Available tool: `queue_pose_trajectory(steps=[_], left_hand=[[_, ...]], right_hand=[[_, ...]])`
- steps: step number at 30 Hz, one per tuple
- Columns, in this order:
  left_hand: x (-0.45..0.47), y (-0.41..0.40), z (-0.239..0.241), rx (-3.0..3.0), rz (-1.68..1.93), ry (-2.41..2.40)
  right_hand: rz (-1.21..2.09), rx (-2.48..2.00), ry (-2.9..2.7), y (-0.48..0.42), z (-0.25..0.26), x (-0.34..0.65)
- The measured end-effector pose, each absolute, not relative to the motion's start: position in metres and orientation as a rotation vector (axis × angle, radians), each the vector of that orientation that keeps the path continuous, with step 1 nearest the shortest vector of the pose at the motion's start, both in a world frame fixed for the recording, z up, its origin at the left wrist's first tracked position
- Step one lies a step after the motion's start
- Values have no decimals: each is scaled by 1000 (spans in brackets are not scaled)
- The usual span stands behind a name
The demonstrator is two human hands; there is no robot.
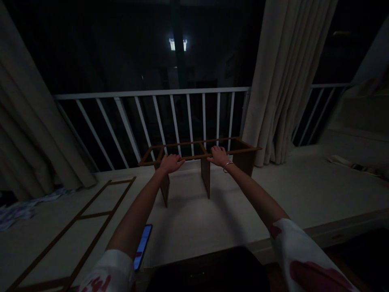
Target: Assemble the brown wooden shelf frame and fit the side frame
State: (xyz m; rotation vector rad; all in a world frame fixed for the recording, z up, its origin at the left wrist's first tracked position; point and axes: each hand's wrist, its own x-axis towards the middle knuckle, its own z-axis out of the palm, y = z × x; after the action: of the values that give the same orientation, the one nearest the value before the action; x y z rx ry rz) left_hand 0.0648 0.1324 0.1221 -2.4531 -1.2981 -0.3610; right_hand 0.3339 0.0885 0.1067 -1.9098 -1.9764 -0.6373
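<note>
A brown wooden shelf unit (194,157) lies on the pale ledge near the window, its ladder-like side frame uppermost. Boards hang down from it, among them a middle board (206,178) and a board at the right end (245,161). My left hand (170,163) is closed over the near rail, left of the middle. Farther right along the same rail, my right hand (219,157) curls its fingers over the wood; a bracelet circles that wrist. Partly behind my left forearm, a phone (142,247) with its screen lit rests on the ledge.
A second ladder-like wooden frame (95,215) lies flat at the left. White railings (153,94) stand behind the shelf unit, in front of a dark window. Curtains hang at the left (39,105) and right (282,81). Something dark (209,269) fills the bottom centre.
</note>
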Motion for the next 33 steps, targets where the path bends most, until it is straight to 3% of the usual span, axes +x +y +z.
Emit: queue_pose_trajectory(steps=[6, 12, 15, 21, 24, 29, 33], left_hand=[[70, 125, 123, -2364, -460, -1300], [59, 86, 117, -2311, -854, -1202], [44, 59, 69, -2357, -967, -1217], [-11, 23, -103, -2650, -913, -1353], [-35, 12, -167, -2718, -799, -1509], [-48, -4, -208, -2707, -527, -1776], [-45, -14, -221, -2566, -500, -1620]], right_hand=[[-790, -1837, -1860, 73, 113, 324], [-749, -1641, -1975, 20, 91, 330], [-620, -1724, -1984, -11, 39, 340], [-224, -2016, -1815, -60, -108, 352], [-71, -2117, -1791, -74, -161, 353], [-21, -2255, -1721, -87, -203, 351], [-136, -2241, -1744, -88, -218, 353]])
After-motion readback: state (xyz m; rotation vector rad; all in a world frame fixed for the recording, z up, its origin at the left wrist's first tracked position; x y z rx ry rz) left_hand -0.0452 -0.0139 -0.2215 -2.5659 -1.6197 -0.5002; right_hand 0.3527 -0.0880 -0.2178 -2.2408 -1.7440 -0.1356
